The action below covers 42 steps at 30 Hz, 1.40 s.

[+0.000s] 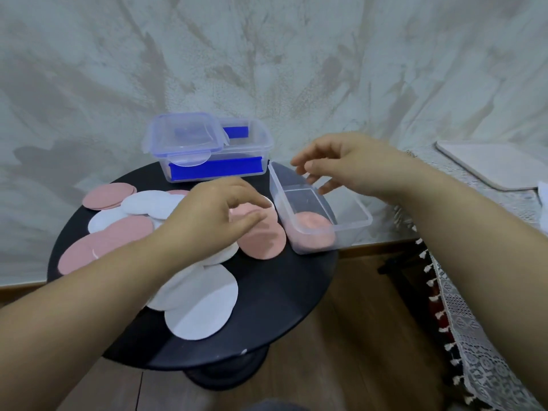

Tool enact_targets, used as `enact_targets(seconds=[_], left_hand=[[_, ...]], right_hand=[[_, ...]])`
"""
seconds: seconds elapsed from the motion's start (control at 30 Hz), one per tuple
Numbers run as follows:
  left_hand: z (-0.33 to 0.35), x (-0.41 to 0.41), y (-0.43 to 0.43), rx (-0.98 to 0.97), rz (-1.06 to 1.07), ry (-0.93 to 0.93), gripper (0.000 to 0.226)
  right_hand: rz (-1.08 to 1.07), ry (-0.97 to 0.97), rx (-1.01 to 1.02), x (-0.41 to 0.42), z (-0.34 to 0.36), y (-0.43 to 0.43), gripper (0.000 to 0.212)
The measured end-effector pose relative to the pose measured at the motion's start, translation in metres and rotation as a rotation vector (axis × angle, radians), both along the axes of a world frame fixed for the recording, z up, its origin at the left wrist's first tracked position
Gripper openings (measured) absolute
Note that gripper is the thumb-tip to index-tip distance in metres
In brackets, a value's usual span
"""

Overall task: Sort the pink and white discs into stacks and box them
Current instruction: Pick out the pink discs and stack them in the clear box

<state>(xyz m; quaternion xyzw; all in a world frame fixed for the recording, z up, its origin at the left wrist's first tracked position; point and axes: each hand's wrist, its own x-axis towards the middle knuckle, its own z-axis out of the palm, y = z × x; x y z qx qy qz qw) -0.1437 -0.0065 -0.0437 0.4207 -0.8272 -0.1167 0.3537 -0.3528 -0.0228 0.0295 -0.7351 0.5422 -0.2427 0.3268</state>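
Round black pedestal table [275,307] on a brown wood-plank floor [370,336], set against a grey-white mottled plaster wall [267,54]. At right, a white lace cloth with tassel fringe [471,375] drapes down. A flat white rectangular board [486,164] lies on it.

One wide head-worn view looks forward and down, close over the round black surface [275,315], facing the wall [267,54].
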Motion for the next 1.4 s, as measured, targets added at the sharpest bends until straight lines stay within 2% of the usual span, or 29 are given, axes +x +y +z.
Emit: enact_targets(seconds=[0.13,0.2,0.33,0.4,0.5,0.57,0.67,0.8,0.87,0.97,1.03,1.13,1.23,1.4], left_hand=[[-0.001,0.025,0.012,0.157,0.147,-0.124,0.013],[0.0,0.036,0.018,0.161,0.171,-0.173,0.017],[-0.004,0.045,0.025,0.227,0.168,-0.291,0.027],[-0.008,0.045,0.03,0.255,0.145,-0.341,0.03],[-0.014,0.046,0.037,0.273,0.132,-0.372,0.031],[-0.018,0.048,0.039,0.271,0.13,-0.379,0.033],[-0.024,0.05,0.042,0.253,0.117,-0.381,0.036],[-0.028,0.051,0.044,0.244,0.114,-0.324,0.036],[-0.029,0.051,0.044,0.243,0.114,-0.307,0.036],[-0.031,0.052,0.045,0.247,0.116,-0.295,0.036],[-0.032,0.053,0.046,0.247,0.112,-0.284,0.036],[-0.033,0.054,0.047,0.24,0.107,-0.264,0.035],[-0.033,0.054,0.047,0.226,0.112,-0.184,0.032],[-0.027,0.05,0.056,0.243,0.156,0.019,0.026]], right_hand=[[0.049,-0.218,-0.047,0.016,-0.006,0.05,0.024],[0.044,-0.225,-0.042,0.02,-0.023,0.073,0.025],[0.032,0.165,-0.226,0.037,-0.068,0.094,0.027],[0.091,0.337,-0.26,0.05,-0.084,0.095,0.037],[0.112,0.48,-0.27,0.065,-0.098,0.092,0.046],[0.097,0.508,-0.312,0.066,-0.102,0.093,0.045],[0.082,0.475,-0.348,0.058,-0.099,0.099,0.036],[-0.051,0.312,-0.366,0.051,-0.09,0.099,0.03],[-0.065,0.351,-0.32,0.056,-0.087,0.093,0.036],[0.027,0.53,-0.256,0.065,-0.092,0.091,0.043],[0.068,0.553,-0.228,0.067,-0.098,0.096,0.051],[-0.003,0.36,-0.24,0.061,-0.097,0.105,0.059],[-0.094,0.177,-0.13,0.058,-0.09,0.107,0.073],[-0.089,0.177,-0.039,0.065,-0.083,0.105,0.088]])
